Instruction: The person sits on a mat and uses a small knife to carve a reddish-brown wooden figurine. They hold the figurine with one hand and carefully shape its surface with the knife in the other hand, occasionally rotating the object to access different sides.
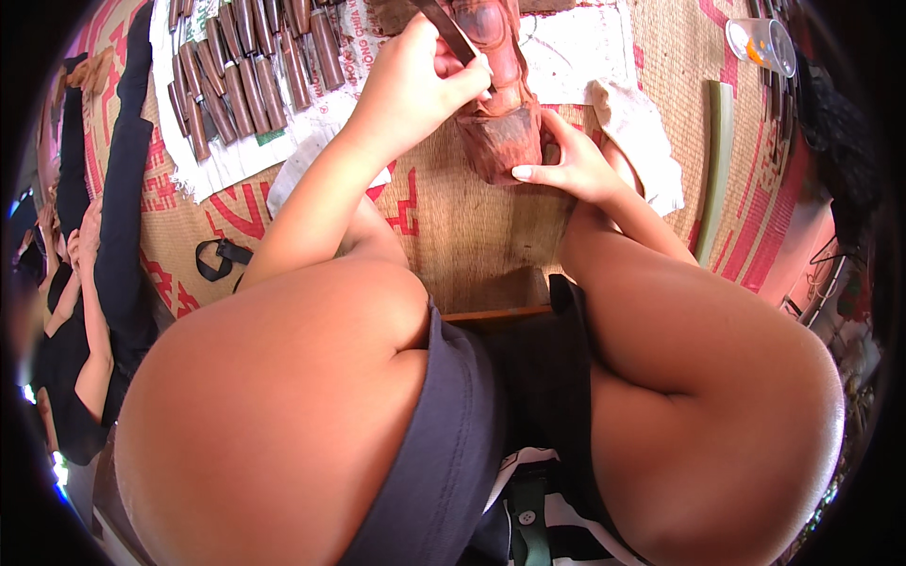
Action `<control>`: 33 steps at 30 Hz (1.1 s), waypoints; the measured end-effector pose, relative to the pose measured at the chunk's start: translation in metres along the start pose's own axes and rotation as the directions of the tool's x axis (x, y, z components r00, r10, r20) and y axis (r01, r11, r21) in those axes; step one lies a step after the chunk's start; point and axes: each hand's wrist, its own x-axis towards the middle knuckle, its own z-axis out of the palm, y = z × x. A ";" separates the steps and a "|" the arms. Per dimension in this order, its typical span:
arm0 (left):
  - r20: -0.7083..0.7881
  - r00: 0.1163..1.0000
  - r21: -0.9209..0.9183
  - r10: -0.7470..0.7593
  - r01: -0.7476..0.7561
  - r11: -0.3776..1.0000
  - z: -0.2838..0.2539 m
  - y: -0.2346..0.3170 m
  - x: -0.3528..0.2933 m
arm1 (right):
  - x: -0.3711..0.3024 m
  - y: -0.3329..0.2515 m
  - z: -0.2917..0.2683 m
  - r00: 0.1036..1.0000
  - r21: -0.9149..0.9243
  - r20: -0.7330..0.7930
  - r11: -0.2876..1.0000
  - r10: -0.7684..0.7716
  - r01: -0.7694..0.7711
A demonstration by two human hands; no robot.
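Observation:
A reddish-brown wood carving (503, 143) lies at the top centre, its rounded, worked upper part running out past the frame's edge and its rough block end toward me. My left hand (429, 83) is closed around a dark brown, flat, stick-like tool (447, 30) that slants down against the carving's left side. Whether the tool has a blade cannot be made out. At the block end, my right hand (578, 165) grips the carving from the right, thumb along its near lower edge and the other fingers partly hidden behind.
Several wooden-handled tools (247, 94) lie in rows on a white printed sack (226, 168) at upper left. A pale cloth (642, 141), a greenish strip (717, 170) and a clear plastic cup (761, 47) are at right. A black strap (215, 259) rests on the patterned mat (453, 245). Another person (80, 349) sits at far left.

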 end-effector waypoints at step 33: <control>0.031 0.996 -0.091 0.083 -0.080 0.993 -0.004 -0.008 -0.001 | -0.001 0.004 0.001 0.999 -0.029 -0.040 1.000 -0.011 0.010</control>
